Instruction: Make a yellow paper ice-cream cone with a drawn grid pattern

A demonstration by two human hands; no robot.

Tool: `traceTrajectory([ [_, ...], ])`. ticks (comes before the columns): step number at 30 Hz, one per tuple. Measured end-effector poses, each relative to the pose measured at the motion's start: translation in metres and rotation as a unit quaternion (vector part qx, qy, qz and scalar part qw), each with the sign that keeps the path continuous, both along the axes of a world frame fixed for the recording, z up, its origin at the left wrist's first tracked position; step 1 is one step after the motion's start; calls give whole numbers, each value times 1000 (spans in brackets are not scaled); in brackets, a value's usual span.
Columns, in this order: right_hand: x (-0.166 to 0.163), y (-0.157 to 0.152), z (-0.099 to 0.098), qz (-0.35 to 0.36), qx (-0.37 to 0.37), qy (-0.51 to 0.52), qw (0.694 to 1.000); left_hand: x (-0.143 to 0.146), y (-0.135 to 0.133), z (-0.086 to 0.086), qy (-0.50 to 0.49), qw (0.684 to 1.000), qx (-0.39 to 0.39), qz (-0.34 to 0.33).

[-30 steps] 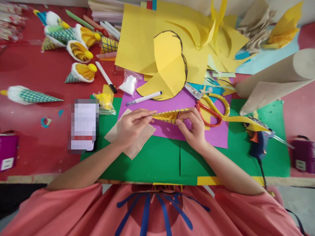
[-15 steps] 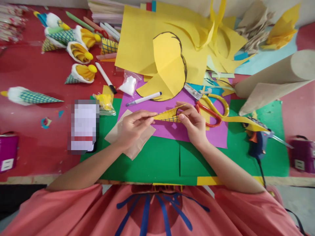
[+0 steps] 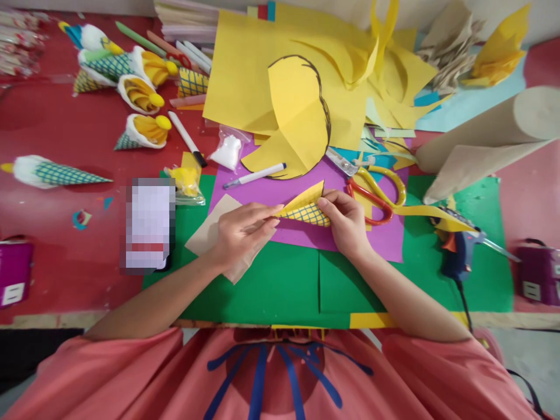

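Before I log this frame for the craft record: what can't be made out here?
Head view only:
- Pixelated block: blurred out, unreadable.
- Yellow grid-marked cone: its tip sits under the left hand, its wide end behind the right hand.
- Tan paper roll: cut off by the right edge.
- Purple box: cut by the left edge.

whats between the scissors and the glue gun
A yellow paper strip runs from the scissors to the glue gun, over purple and green paper, in the head view.
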State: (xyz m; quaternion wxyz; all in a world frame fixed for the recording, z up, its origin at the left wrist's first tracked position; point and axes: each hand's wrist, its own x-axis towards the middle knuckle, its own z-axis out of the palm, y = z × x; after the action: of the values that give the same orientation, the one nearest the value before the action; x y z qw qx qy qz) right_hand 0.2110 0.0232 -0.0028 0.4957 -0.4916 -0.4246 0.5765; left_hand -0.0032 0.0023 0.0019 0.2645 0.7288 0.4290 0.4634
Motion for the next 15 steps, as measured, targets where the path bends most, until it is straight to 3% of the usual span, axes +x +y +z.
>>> traceTrajectory([
  [6,1,1,1,6,-9,-8,1000,-2,2,1,38,997,68,-21],
  [10,2,2,0,24,23,-57,998,-2,2,1,36,997,69,-18],
  [13,5,-1,2,-14,146,-136,980,-1,3,1,20,998,57,10],
  [15,7,-4,5,-56,283,-232,929,0,4,1,14,998,52,28],
])
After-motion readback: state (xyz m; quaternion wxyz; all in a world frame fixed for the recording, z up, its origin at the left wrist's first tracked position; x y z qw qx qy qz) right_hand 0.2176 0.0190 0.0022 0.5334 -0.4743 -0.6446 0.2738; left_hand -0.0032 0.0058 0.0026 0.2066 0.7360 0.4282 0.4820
